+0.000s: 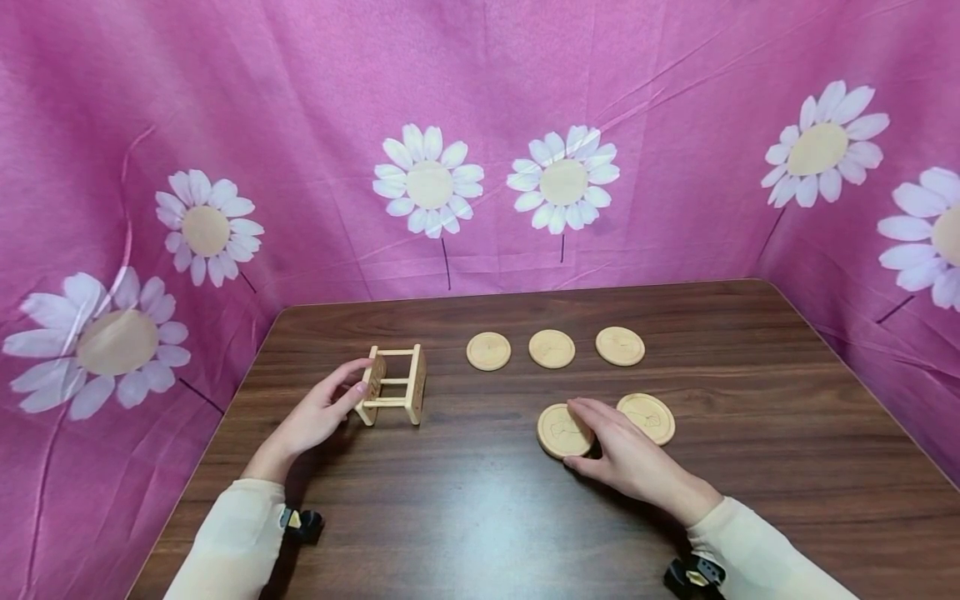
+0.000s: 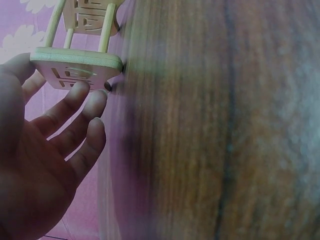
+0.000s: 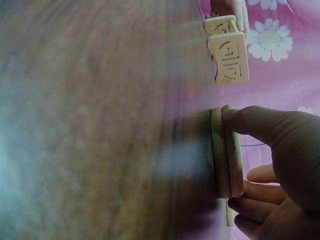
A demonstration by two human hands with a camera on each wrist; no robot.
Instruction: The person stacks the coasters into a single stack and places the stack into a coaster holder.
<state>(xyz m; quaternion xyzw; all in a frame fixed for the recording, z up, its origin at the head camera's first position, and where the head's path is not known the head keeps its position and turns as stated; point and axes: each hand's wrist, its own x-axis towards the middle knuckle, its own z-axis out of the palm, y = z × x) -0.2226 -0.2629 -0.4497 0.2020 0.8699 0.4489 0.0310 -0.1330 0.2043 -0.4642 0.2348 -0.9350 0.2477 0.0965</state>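
On the left of the table is a small wooden coaster holder (image 1: pixel 416 383), two cut-out side panels joined by round rods. My left hand (image 1: pixel 324 415) holds its left panel, thumb and fingers at the edges. At centre right, my right hand (image 1: pixel 626 454) spans a round wooden coaster (image 1: pixel 562 433) with an engraved drawing, thumb and fingers on opposite edges. The right wrist view shows that coaster (image 3: pixel 234 155) lying on top of a second coaster (image 3: pixel 219 155). Another engraved coaster (image 1: pixel 649 417) lies just behind the right hand, partly covered by it.
Three more round coasters lie in a row further back: a left one (image 1: pixel 488 351), a middle one (image 1: pixel 551 348) and a right one (image 1: pixel 620 346). The dark wood-grain table (image 1: pixel 465 517) meets a pink cloth (image 1: pixel 480 75) with white daisies along its back and sides.
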